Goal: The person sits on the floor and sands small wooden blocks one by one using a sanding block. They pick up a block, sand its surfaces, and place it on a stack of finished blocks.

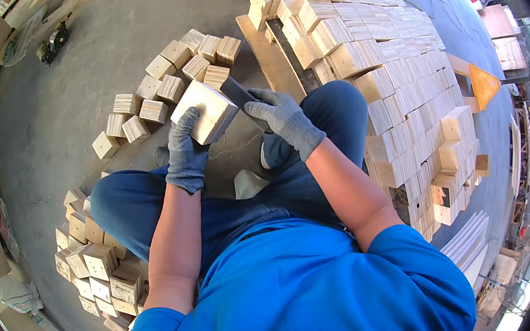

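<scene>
Both my hands wear grey knit gloves. In front of my lap, my left hand is closed on a pale plywood block, tilted with its broad face upward. My right hand grips a dark, flat rectangular block, which looks like a sanding block. Its flat side stands beside the right edge of the plywood block; I cannot tell whether they touch. The underside of the plywood block is hidden, and so are some of my fingertips.
Several loose plywood blocks lie on the grey floor ahead. More blocks are heaped by my left knee. A large stack of blocks rises at my right. A green and black power tool rests at the far left.
</scene>
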Demonstrator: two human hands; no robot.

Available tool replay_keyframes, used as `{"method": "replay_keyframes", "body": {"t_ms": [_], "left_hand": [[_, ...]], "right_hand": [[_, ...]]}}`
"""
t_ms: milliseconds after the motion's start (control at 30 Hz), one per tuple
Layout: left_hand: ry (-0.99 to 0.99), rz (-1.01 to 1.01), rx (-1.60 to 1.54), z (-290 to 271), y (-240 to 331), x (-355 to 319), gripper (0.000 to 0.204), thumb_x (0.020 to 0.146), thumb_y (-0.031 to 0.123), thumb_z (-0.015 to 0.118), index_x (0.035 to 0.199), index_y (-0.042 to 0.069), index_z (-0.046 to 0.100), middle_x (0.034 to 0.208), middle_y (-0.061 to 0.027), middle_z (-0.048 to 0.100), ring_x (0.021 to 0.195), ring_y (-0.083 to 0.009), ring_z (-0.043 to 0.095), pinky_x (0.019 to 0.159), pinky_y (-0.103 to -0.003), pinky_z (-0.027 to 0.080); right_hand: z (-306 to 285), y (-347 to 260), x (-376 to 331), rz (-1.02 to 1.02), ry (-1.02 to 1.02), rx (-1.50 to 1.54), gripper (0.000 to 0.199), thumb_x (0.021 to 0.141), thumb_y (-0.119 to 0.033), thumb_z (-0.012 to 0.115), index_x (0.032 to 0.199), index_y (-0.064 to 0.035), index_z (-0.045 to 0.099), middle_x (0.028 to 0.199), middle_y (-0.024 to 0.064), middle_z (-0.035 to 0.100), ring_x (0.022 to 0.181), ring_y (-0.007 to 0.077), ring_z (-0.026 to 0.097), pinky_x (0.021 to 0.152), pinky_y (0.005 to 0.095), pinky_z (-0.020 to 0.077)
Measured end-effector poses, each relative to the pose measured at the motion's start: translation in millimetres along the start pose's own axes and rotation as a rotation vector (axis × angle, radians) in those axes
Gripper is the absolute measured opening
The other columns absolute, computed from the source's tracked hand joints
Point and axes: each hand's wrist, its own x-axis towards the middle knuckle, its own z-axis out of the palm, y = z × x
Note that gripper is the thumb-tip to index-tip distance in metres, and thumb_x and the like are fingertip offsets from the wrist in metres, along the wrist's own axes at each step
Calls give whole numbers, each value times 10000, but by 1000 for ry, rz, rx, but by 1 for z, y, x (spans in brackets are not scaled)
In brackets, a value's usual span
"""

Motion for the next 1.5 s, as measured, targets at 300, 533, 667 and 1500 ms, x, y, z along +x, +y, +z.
{"method": "replay_keyframes", "body": {"t_ms": [300,533,667,1500], "left_hand": [[-26,-35,-24,-5,-3,-4,628,971,304,690,1479,7,470,1337,-185,644,1183,-325,668,1000,-507,563],[9,-67,40,1,-3,-5,611,971,310,690,1466,11,492,1337,-180,647,1180,-328,669,986,-509,568],[-36,-69,-32,-10,-9,-2,679,965,383,680,1504,36,454,1360,-174,631,1214,-334,651,993,-523,562],[79,-30,-9,-2,2,-3,605,967,261,718,1475,26,487,1322,-179,647,1178,-351,669,945,-512,592]], "right_hand": [[4,-31,-12,-143,8,-90,574,967,-350,720,1421,-12,623,1144,138,740,1022,190,693,920,305,532],[-1,-7,-3,-126,5,-13,566,962,-352,719,1412,-19,634,1168,162,736,1052,210,698,933,317,533],[10,-47,-14,-248,12,-160,574,964,-343,716,1421,-8,620,1170,162,731,1080,217,693,944,331,529],[5,7,-9,68,5,174,508,998,-211,706,1428,39,601,1169,67,716,1024,133,660,918,251,513]]}}
